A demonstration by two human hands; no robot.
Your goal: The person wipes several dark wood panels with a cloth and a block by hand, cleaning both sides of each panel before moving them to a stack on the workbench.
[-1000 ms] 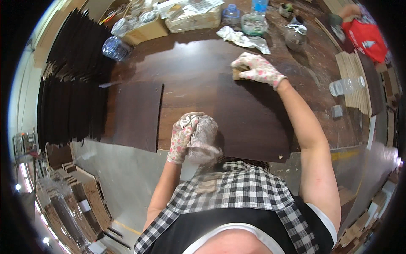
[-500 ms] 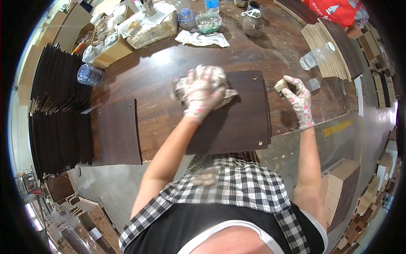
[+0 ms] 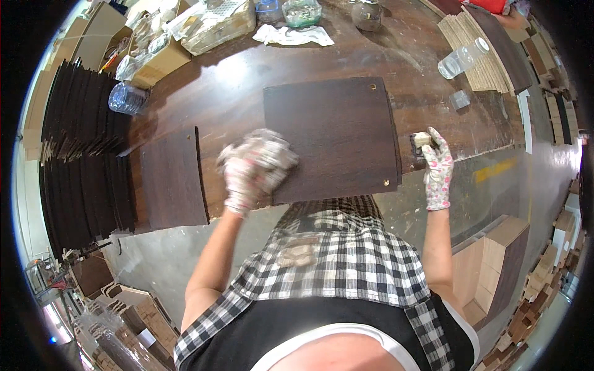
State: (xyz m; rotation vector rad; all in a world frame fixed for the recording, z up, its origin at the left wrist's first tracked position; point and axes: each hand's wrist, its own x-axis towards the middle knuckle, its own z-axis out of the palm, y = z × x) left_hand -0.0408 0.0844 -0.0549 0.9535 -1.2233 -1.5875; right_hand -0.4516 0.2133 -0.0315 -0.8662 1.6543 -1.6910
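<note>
A dark brown rectangular board [image 3: 331, 139] lies on top of at least one more, near the table's front edge, with small brass-coloured spots in its two right corners. At its lower left edge my left hand [image 3: 244, 179], in a floral glove, is closed on a crumpled greyish cloth [image 3: 272, 154]; both are smeared by motion. To the right of the board, my gloved right hand [image 3: 439, 170] pinches a small pale block [image 3: 422, 139] between thumb and fingers. The block is beside a small dark patch or piece whose kind I cannot make out.
Tall stacks of dark boards [image 3: 86, 191] line the left, beside another dark board [image 3: 170, 179]. A clear bottle [image 3: 458, 60] lies by pale-edged boards [image 3: 473, 46] at right. Farther back are a white cloth [image 3: 294, 35], a glass container [image 3: 302, 12] and a brown jar [image 3: 367, 15].
My left hand has moved with the cloth from the board's upper middle toward me and left, off most of its surface. My right hand still holds the block, slightly lower in view.
</note>
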